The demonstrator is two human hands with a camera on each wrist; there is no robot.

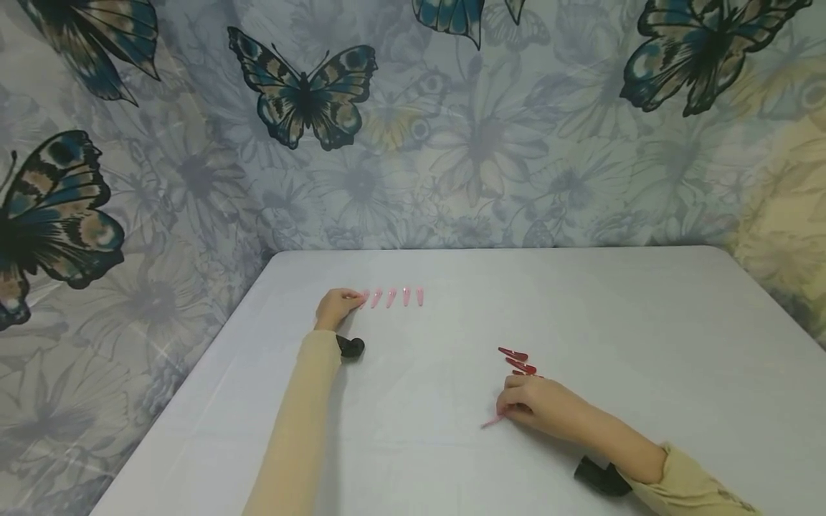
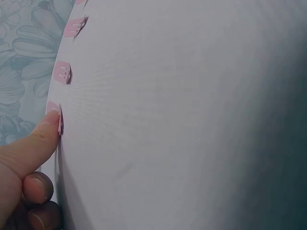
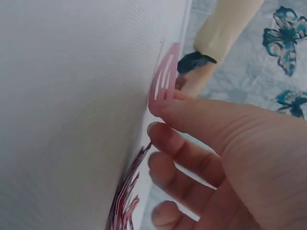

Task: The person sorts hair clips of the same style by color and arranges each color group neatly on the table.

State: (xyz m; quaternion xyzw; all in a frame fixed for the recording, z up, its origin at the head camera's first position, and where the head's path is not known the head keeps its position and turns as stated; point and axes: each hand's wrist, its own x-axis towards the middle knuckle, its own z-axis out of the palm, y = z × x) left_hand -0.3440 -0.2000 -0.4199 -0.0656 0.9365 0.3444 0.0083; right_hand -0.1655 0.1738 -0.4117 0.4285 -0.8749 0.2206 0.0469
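At the far left of the table, my left hand [image 1: 337, 307] pinches the leftmost pink snap hair clip [image 2: 52, 106] by its end, the thumb covering part of it. More pink clips [image 1: 391, 297] lie in a spaced row just to its right. My right hand [image 1: 535, 403] is at the right front and holds another pink hair clip [image 3: 164, 79] between thumb and index finger, its narrow end pointing away from the fingertips. Right behind that hand lie several dark red hair clips [image 1: 520, 365], partly hidden by the knuckles.
A white cloth covers the table [image 1: 439, 459]. Behind and to the left hangs a curtain [image 1: 484, 143] printed with butterflies and flowers. Dark wrist cameras are strapped at the left wrist [image 1: 351, 348] and the right wrist [image 1: 601, 476].
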